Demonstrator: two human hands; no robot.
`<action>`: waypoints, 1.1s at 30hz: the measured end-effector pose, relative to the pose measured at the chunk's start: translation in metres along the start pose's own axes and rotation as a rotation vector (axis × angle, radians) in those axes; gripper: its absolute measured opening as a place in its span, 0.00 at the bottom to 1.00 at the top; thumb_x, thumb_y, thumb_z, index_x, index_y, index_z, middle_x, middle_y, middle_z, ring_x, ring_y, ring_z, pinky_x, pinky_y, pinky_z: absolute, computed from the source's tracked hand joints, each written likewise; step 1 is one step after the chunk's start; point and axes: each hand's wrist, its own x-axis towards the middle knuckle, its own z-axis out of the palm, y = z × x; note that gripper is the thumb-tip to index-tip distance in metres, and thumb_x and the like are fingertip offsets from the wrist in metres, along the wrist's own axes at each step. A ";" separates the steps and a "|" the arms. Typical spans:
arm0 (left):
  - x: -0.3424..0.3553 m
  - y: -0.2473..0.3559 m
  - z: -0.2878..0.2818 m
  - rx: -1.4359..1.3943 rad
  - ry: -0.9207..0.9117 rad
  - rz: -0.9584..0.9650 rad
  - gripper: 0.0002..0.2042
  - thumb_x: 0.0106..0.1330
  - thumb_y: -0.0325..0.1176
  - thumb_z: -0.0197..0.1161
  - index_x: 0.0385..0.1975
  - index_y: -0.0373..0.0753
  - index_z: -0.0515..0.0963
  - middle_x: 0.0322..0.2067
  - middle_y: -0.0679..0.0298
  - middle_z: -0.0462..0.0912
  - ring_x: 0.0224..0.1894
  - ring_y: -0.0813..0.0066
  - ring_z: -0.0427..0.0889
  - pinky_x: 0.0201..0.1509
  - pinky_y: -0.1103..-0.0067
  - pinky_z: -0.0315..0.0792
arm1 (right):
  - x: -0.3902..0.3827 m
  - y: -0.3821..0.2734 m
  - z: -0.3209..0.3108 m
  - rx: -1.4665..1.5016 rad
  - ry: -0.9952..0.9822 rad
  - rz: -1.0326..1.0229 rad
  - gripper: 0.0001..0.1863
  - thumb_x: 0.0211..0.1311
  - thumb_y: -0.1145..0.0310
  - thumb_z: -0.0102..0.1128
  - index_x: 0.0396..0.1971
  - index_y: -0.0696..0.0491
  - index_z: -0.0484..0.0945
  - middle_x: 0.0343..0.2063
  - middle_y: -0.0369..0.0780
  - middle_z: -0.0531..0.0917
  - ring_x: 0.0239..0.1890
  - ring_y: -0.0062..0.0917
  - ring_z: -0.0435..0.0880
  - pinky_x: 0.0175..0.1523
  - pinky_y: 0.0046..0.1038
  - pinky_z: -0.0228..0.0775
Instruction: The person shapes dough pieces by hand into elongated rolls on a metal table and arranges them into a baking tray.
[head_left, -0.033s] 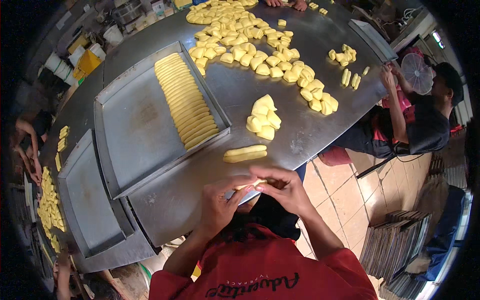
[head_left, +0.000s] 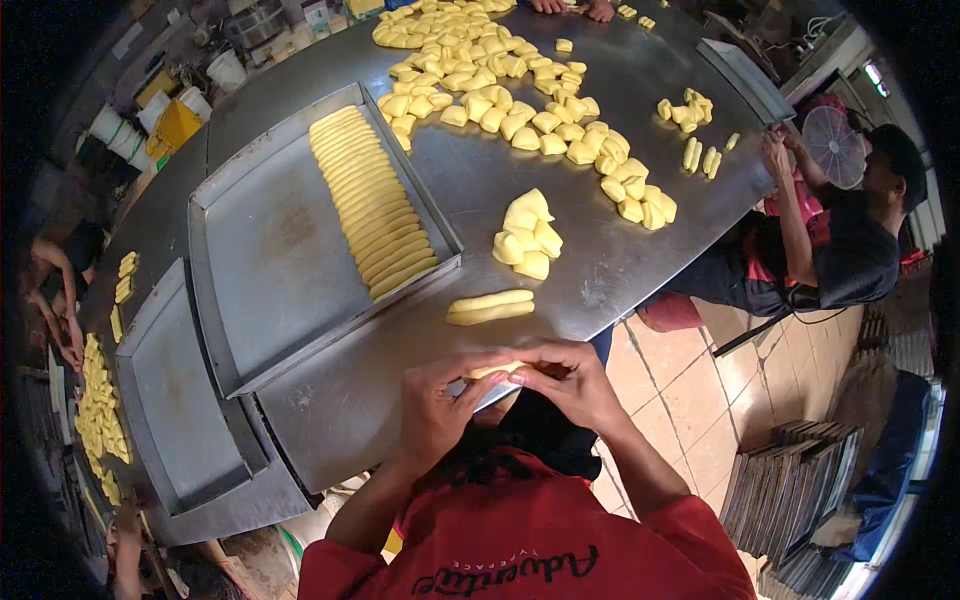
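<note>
Both my hands meet at the near edge of the metal table, pinching one small piece of yellow dough [head_left: 498,369] between fingers and thumbs. My left hand [head_left: 437,398] grips its left end and my right hand [head_left: 568,383] its right end; the fingers hide much of it. Just beyond them lie two rolled dough sticks [head_left: 490,307], side by side. A small heap of cut dough pieces [head_left: 527,236] sits farther off. To the left, a large metal tray [head_left: 270,240] holds a long row of dough sticks [head_left: 370,200] along its right side.
A big spread of dough pieces [head_left: 480,70] covers the table's far part. A second metal tray [head_left: 185,390] lies at the left. At the right edge a person in dark clothes [head_left: 850,240] works, with flat stacked trays [head_left: 790,490] on the tiled floor nearby. Other people's hands show around the table.
My right hand's fingers have lowered and closed in over the dough, nearer to the left hand's fingers. The rest looks the same.
</note>
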 end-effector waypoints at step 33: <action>0.030 -0.052 -0.018 0.541 -0.078 0.058 0.23 0.58 0.38 0.83 0.37 0.37 0.71 0.29 0.57 0.73 0.30 0.51 0.75 0.39 0.59 0.71 | 0.044 0.037 -0.041 -0.981 0.145 -0.496 0.28 0.53 0.42 0.81 0.35 0.49 0.79 0.22 0.39 0.77 0.26 0.37 0.77 0.45 0.40 0.68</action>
